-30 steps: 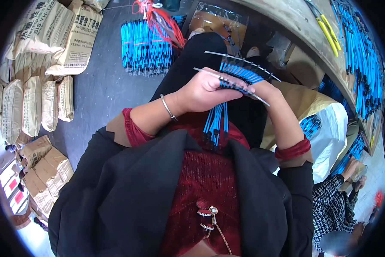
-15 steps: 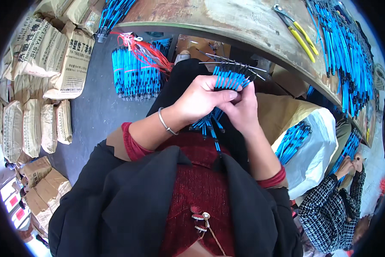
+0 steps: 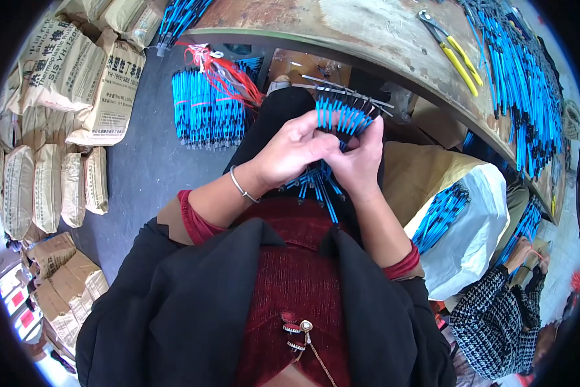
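Observation:
A fanned bundle of thin blue rods with black ends (image 3: 343, 116) is held above my lap between both hands. My left hand (image 3: 296, 147) wraps round it from the left, thumb across the front. From the other side my right hand (image 3: 361, 158) grips the same bundle, its thumb close to the left one. The rods' lower ends (image 3: 320, 184) spread out beneath the hands. Several thin grey strips (image 3: 351, 90) lie crosswise at the bundle's upper end. Most of my fingertips are hidden behind the rods.
A wooden table (image 3: 374, 45) runs along the far side, bearing yellow-handled pliers (image 3: 454, 55) and a heap of blue rods (image 3: 522, 90). Tied rod bundles (image 3: 209, 109) stand on the floor, left. At right are a white sack (image 3: 480, 226) and a co-worker's hands (image 3: 525, 255). Paper sacks (image 3: 35, 187) line the left.
The rod bundle has shifted slightly left and spread wider in my hands. My right thumb has moved lower. The co-worker's hands have moved apart, with a reddish strand between them.

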### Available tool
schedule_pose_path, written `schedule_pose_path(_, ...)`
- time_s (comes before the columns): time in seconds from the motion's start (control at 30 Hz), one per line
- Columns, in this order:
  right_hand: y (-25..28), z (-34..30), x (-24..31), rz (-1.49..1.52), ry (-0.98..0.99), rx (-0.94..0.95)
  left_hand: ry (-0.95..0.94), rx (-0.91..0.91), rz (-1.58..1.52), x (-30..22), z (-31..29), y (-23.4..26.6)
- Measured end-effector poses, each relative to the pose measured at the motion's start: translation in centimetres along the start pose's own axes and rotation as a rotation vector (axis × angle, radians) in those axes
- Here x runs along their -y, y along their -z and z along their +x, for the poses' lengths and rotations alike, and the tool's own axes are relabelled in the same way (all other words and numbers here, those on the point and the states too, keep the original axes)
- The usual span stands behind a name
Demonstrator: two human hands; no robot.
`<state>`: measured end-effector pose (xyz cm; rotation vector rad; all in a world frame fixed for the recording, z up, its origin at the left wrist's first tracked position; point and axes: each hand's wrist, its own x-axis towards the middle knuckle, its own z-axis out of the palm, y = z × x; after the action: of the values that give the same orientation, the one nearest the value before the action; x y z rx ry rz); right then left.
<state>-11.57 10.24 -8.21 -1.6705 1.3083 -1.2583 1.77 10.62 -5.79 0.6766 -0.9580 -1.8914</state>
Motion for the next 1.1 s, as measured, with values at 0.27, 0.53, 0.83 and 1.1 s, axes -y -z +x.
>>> schedule_pose_path(0.27, -1.2, 0.3, 0.1, 0.023, 0.131, -0.114, -0.245, -0.061, -0.246, 2.9, -0.9, 1.5)
schedule_pose_path(0.53, -0.9, 0.0, 0.1, -0.083, 0.236, -0.141, -0.075, -0.292, 0.572, 0.3, -1.8, 3.7)
schedule_pose_path(0.83, -1.3, -0.1, -0.1, -0.192, 0.288, -0.105, -0.275, 0.037, 0.33, -3.1, 2.9, 1.5)
schedule_pose_path(1.1, -1.3, 0.6, 0.5, -0.013, 0.088, -0.001, -0.168, -0.112, 0.37, -2.8, 2.5, 1.2)
